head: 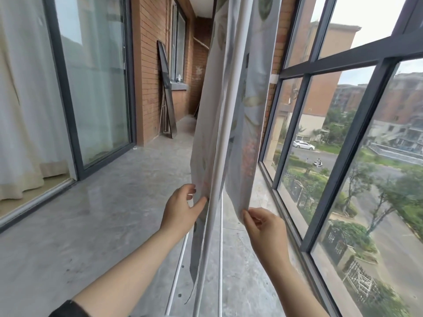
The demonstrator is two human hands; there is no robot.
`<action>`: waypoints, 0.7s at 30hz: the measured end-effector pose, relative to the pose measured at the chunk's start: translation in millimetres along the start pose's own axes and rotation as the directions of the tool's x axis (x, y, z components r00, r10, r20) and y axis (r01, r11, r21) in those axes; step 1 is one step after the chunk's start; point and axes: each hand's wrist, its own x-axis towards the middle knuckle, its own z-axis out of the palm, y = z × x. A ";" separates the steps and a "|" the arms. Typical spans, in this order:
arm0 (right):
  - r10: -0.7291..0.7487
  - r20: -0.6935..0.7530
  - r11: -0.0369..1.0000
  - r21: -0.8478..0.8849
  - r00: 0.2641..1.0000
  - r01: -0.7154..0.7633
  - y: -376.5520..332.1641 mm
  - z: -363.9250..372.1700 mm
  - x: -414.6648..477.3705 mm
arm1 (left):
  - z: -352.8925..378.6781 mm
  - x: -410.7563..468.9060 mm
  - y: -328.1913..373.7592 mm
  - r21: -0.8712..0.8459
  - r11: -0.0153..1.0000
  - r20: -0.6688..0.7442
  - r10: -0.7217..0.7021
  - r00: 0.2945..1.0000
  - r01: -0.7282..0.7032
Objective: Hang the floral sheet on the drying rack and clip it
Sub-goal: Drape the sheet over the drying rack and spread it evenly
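Left hand (180,209) and right hand (265,227) are bare; a dark sleeve (66,310) edges the left arm.

Upper parts of the floral sheet (249,99) and drying rack (226,124) are cut off by the top edge; the rack's feet by the bottom edge.

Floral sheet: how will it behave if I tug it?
Likely floppy: the floral sheet hangs limp over the drying rack and bends where the left hand and right hand pinch it. Probably light; daylight shows through. It may slide on the smooth bar.
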 end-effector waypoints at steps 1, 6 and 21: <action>0.005 -0.003 1.000 0.008 1.000 -0.005 3.2 1.3 0.9 | 1.1 2.8 1.8 0.001 1.000 0.010 0.000 1.000 0.000; -0.005 0.000 0.999 0.033 1.000 0.005 13.0 3.1 3.4 | 4.4 2.4 -3.2 -0.088 0.995 0.104 0.053 0.993 -0.044; -0.021 0.007 0.997 0.074 1.000 0.020 8.3 19.5 -15.0 | 7.0 -16.0 -17.2 0.031 0.989 0.085 0.138 0.987 -0.141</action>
